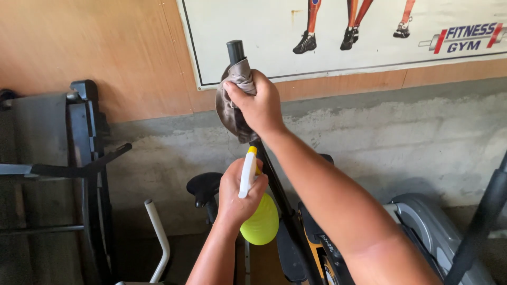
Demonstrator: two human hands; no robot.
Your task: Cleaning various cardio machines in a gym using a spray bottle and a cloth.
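My right hand (257, 103) grips a grey cloth (231, 108) wrapped around the upper part of a black handle bar (235, 50) of an exercise machine. The bar's rubber tip sticks out above the cloth. My left hand (236, 195) holds a spray bottle (260, 220) below it, a yellow-green bottle with a white trigger head, nozzle pointing up toward the cloth. The bar runs down and right behind the bottle to the machine's black and orange body (311, 237).
A black seat (205, 186) sits left of the bottle. A white curved bar (159, 237) rises at lower left beside a black treadmill frame (87, 158). A grey machine housing (428, 227) and a black bar (483, 216) stand at right. A poster (343, 31) hangs on the wooden wall.
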